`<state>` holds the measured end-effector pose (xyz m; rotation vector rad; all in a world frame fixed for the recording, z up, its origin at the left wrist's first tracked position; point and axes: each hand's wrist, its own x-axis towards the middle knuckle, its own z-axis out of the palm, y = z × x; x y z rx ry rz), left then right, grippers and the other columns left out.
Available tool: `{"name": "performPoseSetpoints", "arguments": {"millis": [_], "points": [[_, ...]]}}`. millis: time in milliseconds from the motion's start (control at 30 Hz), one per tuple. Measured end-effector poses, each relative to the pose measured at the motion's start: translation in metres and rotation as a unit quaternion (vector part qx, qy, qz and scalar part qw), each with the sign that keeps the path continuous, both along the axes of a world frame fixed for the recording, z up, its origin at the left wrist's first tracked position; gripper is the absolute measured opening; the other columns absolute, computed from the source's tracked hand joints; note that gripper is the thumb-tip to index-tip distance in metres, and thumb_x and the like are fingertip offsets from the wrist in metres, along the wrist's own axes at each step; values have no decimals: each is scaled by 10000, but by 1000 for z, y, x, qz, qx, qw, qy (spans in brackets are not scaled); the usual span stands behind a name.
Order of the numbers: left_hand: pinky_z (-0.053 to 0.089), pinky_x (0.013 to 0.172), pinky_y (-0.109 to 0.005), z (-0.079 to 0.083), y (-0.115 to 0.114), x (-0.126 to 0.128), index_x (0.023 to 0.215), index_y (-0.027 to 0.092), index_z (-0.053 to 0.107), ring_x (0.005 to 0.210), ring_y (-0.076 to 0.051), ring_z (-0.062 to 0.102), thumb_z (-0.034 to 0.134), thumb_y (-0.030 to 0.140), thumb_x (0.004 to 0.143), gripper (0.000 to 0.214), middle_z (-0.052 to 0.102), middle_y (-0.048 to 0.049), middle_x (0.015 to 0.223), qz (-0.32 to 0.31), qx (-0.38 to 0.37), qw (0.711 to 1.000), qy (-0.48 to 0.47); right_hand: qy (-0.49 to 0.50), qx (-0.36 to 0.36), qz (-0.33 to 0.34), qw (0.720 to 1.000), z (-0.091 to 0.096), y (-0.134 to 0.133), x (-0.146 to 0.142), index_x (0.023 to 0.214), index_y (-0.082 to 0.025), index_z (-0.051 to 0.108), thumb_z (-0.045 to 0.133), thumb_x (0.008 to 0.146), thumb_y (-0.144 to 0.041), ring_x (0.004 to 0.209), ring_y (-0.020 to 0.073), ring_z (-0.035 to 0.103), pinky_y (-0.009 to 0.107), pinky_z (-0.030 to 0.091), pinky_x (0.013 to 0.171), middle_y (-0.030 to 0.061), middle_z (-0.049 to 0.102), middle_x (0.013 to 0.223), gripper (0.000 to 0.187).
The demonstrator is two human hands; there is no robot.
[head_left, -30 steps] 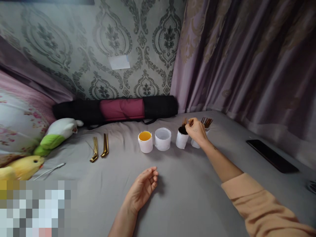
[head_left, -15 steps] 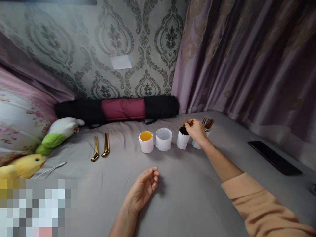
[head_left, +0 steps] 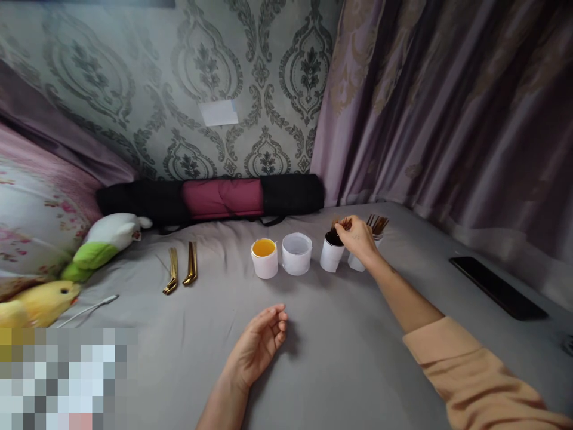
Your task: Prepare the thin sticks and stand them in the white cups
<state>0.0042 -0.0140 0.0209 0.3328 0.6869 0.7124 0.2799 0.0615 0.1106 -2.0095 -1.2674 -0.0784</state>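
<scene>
My right hand (head_left: 357, 235) reaches over a white-wrapped cup with a dark inside (head_left: 332, 258), its fingers closed on thin gold-brown cutlery handles (head_left: 339, 223) at the mouth. Which kind of cutlery it is, I cannot make out. Just behind my wrist stands another white-wrapped cup (head_left: 357, 263) with several similar handles (head_left: 378, 223) sticking up. My left hand (head_left: 262, 340) lies on the grey sheet, palm turned inward and fingers loosely curled, holding nothing. Left of the cups, two bundles of gold cutlery, one (head_left: 172, 272) and another (head_left: 191, 264), lie on the sheet.
A white tub with a yellow inside (head_left: 264, 264) and a wider white tub (head_left: 296, 261) stand mid-bed. A black and maroon roll bag (head_left: 221, 198) lies along the wall. Plush toys (head_left: 110, 239) and a white cable (head_left: 92, 309) are left; a dark phone-like slab (head_left: 496, 286) lies right.
Almost nothing differs. The view has shifted very slightly; both hands keep their places, the right one still at the cup with the handles.
</scene>
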Motion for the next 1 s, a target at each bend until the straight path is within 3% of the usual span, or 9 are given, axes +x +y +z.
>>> {"name": "performPoseSetpoints", "arguments": {"millis": [300,700,1000], "points": [[461,561,-190,0,-1,0,926,95,592,635,-82,549,567,170,769,176,579,-59,796,2,-3,1000,4,54,-8,8,999,1,0,-2,709,-179,636,531,697,-316,657,158,579,258,399,618,34,646,693,173],[460,564,-187,-2,0,0,933,99,591,637,-80,552,564,170,772,178,584,-63,794,1,-3,1000,4,0,-25,-6,1000,0,2,0,678,-164,603,513,711,-319,648,178,574,265,387,606,52,634,665,182],[456,570,-189,-1,1,0,939,97,583,639,-79,553,564,166,770,184,582,-52,795,-3,4,1000,2,2,-29,10,1000,1,-3,4,772,-157,630,524,725,-335,695,182,581,273,402,648,64,648,738,212]]}}
